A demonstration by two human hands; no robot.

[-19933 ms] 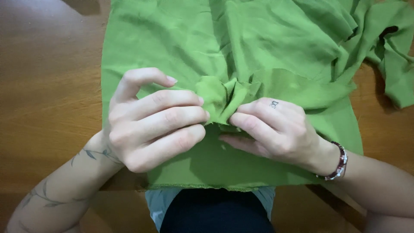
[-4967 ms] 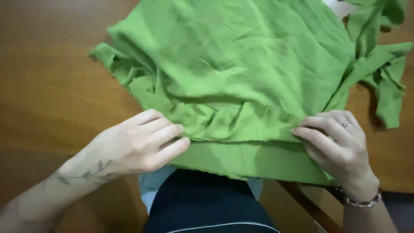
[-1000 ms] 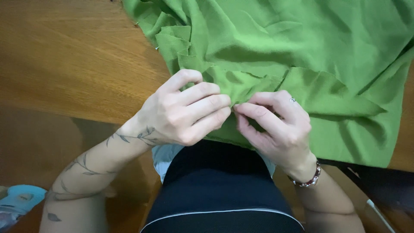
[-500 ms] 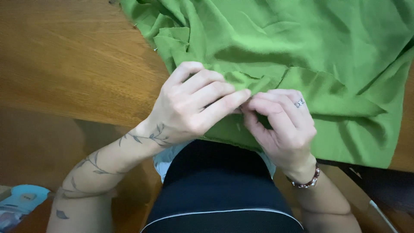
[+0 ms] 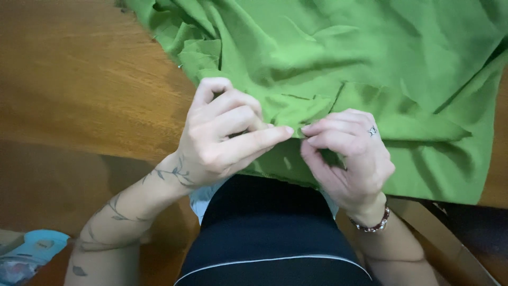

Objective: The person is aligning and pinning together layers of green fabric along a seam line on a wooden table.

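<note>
At the far left, down by the floor beside the left forearm, lies a pale blue object (image 5: 33, 254), too blurred to name. The wooden desk (image 5: 79, 85) runs out to the left of the left hand (image 5: 222, 137), bare brown wood up to the cloth's ragged corner. The left hand is closed, fingers curled and thumb and forefinger pinched together on a small fold of the green fabric (image 5: 360, 58) at its near edge. Its fingertips meet those of the right hand (image 5: 346, 153), just beside it, which is likewise clamped on the same fold. The step in hand looks like gathering or rolling the hem between both pinches; the next move would call for a steady grip from both hands and even tension along the edge. The fabric spreads away from and to the right of the hands, its long axis running left to right across the desk, its near edge draped over the desk's rim toward the lap.
</note>
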